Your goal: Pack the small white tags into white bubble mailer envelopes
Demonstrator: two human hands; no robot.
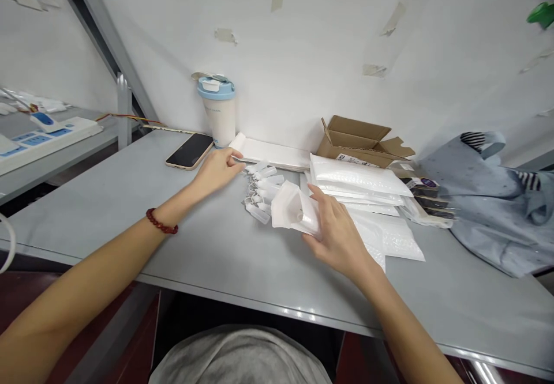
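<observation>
Small clear plastic vials with white caps (261, 191) lie in a loose cluster, touching one another, at the middle of the grey table (216, 251), between our two hands.

Reading from the left:
- A white power strip with blue buttons (43, 136) sits on a separate shelf.
- A black smartphone (189, 151) lies flat on the table.
- A white tumbler with a pale blue lid (220, 113) stands upright just behind the smartphone, against the wall.
- Our left hand (216, 170), with a red bead bracelet (161, 222) at the wrist, reaches to the upper edge of the cluster. Its fingertips are drawn together, but we cannot tell whether they close on a vial or only touch one.
- Our right hand (335, 237) grasps a white bubble mailer (292, 205), raised off the table with its mouth turned toward the vials.
- A stack of flat white bubble mailers (359, 179) lies further right.
- An open brown cardboard carton (359, 139) stands behind the stack.
- A crumpled pale blue cloth (489, 199) lies at the far right.

We judge the step in hand to be a pick from the cluster. Because the vials lie touching, lifting one out calls for a narrow pinch on a single vial, while the right hand keeps the mailer's mouth open.
</observation>
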